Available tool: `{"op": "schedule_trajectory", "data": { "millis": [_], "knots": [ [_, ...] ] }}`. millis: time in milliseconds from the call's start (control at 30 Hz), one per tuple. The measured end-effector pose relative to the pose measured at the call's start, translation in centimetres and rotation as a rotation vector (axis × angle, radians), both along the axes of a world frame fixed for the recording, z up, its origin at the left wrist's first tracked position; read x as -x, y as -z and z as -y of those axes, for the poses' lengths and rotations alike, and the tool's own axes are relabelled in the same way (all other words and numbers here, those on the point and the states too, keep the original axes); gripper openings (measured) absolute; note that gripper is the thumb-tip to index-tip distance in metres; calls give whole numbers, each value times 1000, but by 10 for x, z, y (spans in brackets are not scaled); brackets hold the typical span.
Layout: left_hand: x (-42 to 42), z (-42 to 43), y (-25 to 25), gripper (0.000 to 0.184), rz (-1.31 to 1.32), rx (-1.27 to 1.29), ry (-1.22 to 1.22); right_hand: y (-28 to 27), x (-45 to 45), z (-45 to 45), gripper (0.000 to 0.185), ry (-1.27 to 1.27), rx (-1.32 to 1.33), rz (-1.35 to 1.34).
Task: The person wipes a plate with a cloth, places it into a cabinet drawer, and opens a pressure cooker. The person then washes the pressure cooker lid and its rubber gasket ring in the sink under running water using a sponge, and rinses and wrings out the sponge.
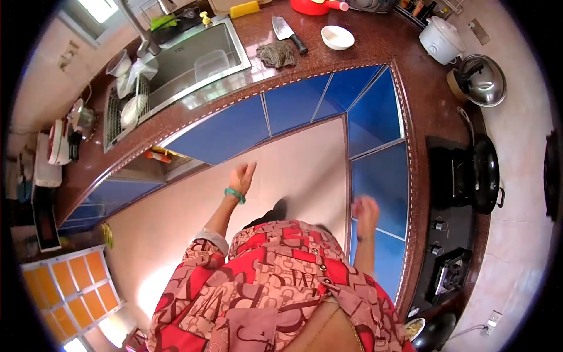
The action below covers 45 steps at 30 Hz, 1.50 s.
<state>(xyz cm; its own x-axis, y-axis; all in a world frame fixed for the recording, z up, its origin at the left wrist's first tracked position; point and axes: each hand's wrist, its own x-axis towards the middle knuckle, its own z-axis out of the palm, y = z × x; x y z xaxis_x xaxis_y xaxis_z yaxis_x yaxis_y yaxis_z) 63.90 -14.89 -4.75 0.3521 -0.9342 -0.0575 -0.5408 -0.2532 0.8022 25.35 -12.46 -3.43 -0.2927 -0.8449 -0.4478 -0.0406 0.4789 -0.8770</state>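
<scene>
L hand (242, 176): over pale floor (296, 161), fingers loosely extended, empty. Green bracelet (234, 195) at wrist, approx 7 o'clock. Nearest thing: sink-side cab. doors (220, 134), approx 11–12 o'clock, near but apart from hand in view. Same line, farther: sink (239, 48) on counter, 11 o'clock, clear tub (212, 64) inside. Dark cloth (274, 54) approx 12:30, knife (283, 29) just beyond, w/ handle end beside cloth. White bowl (338, 39) 1 o'clock, R of knife.

R hand (366, 209): blurred; fingers look curled, can't tell if holding anything. Nearest thing: stove-side cab. doors (384, 183), behind hand in view & toward 1 o'clock; contact unclear. Stove (463, 234) approx 3–4 o'clock, on counter. Blk wok (485, 173) approx 2–3 o'clock, well apart. Slow cooker (438, 42) 1 o'clock, far corner.
</scene>
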Motion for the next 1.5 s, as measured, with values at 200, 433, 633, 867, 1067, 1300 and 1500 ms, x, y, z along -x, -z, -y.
{"op": "schedule_trajectory", "data": {
  "millis": [200, 433, 633, 867, 1067, 1300, 1500],
  "knots": [
    [-7, 143, -35, 15, -129, 443, -48, -54, -85, 211, 31, -211, 208, 61],
    [-15, 261, -81, 13, 62, 465, -67, -59, -97, 401, 38, -113, 267, 280],
    [-5, 365, -97, 15, 170, 479, 54, -53, -110, 499, 47, -119, 100, 370],
    [-7, 400, -66, 12, 325, 318, 204, -43, -111, 519, 40, -199, 17, 396],
    [-16, 404, -60, 11, 218, 350, 231, -65, -129, 505, 42, -273, -123, 626],
    [-26, 400, -63, 14, 139, 334, 274, -126, -204, 549, 41, -413, 75, 715],
    [-31, 395, -62, 15, 49, 324, 259, -205, -240, 680, 49, -516, 664, -105]
  ]
}}
